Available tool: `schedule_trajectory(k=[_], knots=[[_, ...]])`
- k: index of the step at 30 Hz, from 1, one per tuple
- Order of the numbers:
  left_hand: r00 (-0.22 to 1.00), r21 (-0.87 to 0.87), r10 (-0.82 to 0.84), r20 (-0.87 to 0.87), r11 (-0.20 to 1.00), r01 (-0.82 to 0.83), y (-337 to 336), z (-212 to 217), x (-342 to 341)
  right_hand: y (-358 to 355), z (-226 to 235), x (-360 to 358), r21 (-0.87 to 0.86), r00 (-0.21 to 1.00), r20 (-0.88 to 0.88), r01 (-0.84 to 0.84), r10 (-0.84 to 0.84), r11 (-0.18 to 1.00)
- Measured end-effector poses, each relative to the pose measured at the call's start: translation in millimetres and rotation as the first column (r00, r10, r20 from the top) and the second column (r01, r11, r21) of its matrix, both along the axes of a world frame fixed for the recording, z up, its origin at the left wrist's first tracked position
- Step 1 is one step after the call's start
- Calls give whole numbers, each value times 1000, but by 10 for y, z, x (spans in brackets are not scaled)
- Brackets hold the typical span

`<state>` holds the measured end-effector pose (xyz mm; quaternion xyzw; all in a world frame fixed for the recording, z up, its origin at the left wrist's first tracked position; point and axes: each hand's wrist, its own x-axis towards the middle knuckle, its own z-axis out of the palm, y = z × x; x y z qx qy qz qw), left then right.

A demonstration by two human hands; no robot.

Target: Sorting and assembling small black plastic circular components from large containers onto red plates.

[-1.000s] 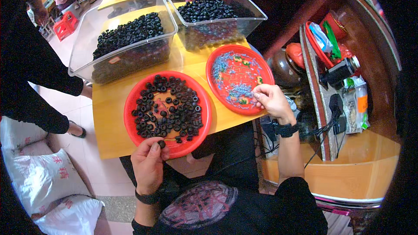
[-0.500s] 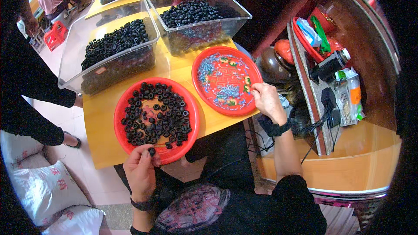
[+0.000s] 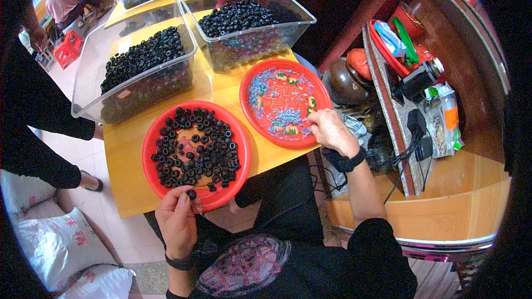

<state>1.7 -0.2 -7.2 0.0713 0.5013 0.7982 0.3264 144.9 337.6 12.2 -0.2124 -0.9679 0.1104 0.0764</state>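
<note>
My left hand [image 3: 175, 222] pinches a small black ring-like cap [image 3: 192, 194] between thumb and fingers, at the near edge of a red round tray [image 3: 243, 158]. Many loose black rings [image 3: 195, 148] are scattered over that tray. Over the right rim of a second red tray [image 3: 265, 134], my right hand [image 3: 337, 134] is closed, thumb against fingertips. Whatever it may hold is too small to make out. Tiny blue-silver pieces [image 3: 288, 116] lie in loose patches on this second tray, which has a printed pattern.
Two clear plastic bins [image 3: 188, 55] [image 3: 244, 34] heaped with black rings stand behind the trays on the yellow table [image 3: 124, 188]. At the right is a shelf [image 3: 396, 133] with cables, a black bottle [image 3: 421, 80] and packets. White sacks [image 3: 66, 241] lie at lower left; a person's legs [image 3: 44, 155] are beside the table.
My right hand has shifted slightly left and down, its fingertips now over the tray's rim area. My left hand still pinches the black ring-like cap. The whole view has drifted a little.
</note>
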Motion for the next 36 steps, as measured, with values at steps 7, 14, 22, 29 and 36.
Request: schedule_trajectory(k=[7,14,22,29,36], knots=[[1000,53,2,2,999,-2,-31,-36,-17,-101,-103,-89,85,993,104,-67,58,994],[998,90,37,60,995,-42,-66,16,13,-32,-177,-166,72,993,57,-111,107,991],[978,340,-133,159,937,72,-13,-86,11,-669,306,-228,-671,927,-278,0,-252,741],[993,225,-81,-87,969,98,4,-27,59,-1622,275,-579,-760,894,-448,-370,-17,534],[962,-28,-84,-259,996,79,-40,80,132,-1918,243,-750,-579,793,-586,-553,165,599]])
